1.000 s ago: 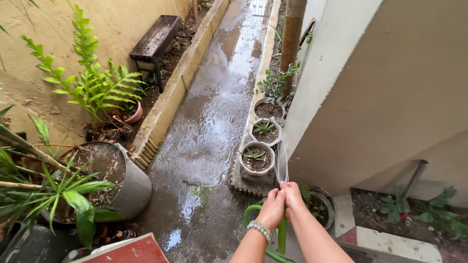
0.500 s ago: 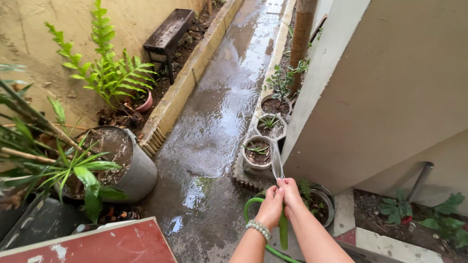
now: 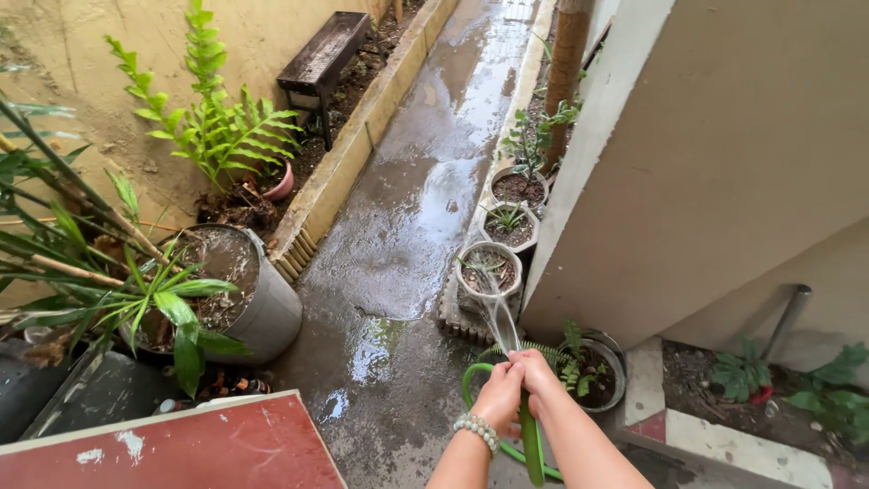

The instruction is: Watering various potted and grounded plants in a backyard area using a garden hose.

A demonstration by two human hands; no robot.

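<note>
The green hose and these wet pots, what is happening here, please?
A person stands on a wet concrete path and grips the end of a green hose with both hands, left hand and right hand close together. A thin stream of water leaves the hose end toward the nearest small white pot, the first in a row of three beside the wall. A beaded bracelet is on the left wrist. A large grey pot with leafy plants stands on the left.

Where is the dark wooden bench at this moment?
In the head view, the dark wooden bench stands at the top, left of centre, in the soil strip between the yellow wall and the concrete kerb, just beyond the tall leafy plant.
</note>
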